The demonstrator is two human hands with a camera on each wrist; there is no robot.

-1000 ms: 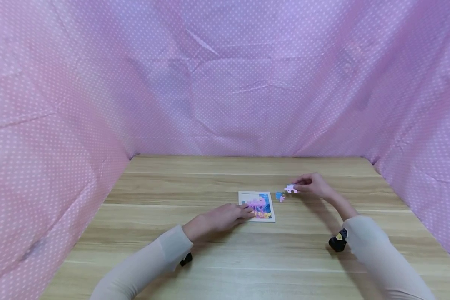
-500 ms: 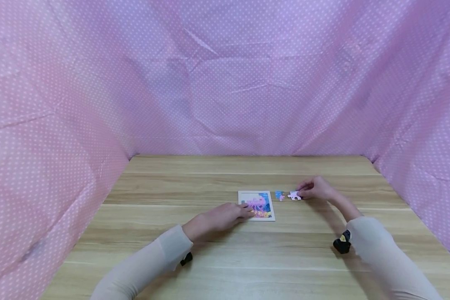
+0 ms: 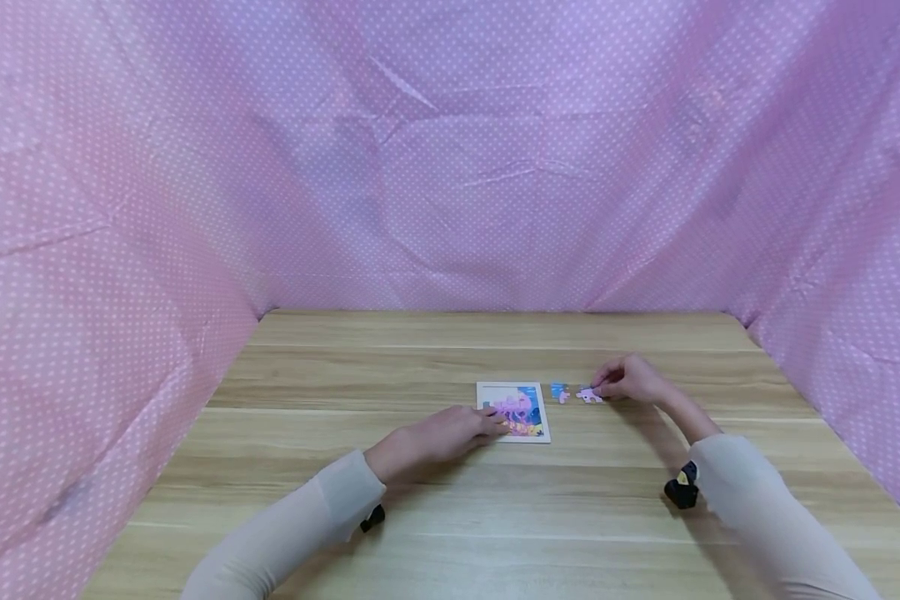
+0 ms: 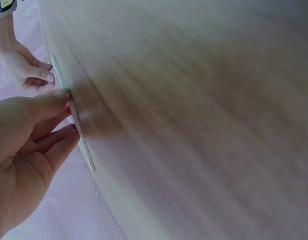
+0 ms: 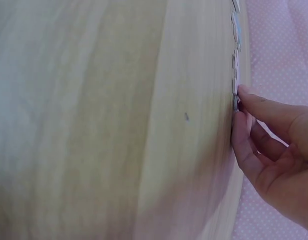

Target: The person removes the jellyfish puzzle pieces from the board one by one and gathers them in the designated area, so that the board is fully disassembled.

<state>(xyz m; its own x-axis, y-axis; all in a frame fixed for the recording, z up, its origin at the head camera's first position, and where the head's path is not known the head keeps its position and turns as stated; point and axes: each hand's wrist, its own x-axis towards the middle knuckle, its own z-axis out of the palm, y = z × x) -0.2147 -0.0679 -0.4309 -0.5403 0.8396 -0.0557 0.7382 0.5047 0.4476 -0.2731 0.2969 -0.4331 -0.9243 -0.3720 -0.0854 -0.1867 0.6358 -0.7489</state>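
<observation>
A small jigsaw puzzle with a pink and blue sea picture lies flat in a white frame on the wooden table. My left hand rests on its left side, fingers fairly straight over the picture. In the left wrist view, the thumb touches the thin puzzle edge. To the right, my right hand pinches a pink jigsaw piece low at the table, beside a loose blue and pink piece. The right wrist view shows thumb and fingertips at the held piece's edge.
The wooden table reaches back to a pink dotted curtain that encloses its far side and both flanks. A black wrist device hangs below the right sleeve.
My right hand has come slightly nearer and to the right with its piece, which now shows a more patterned pink face and lies lower. My left hand has stayed still.
</observation>
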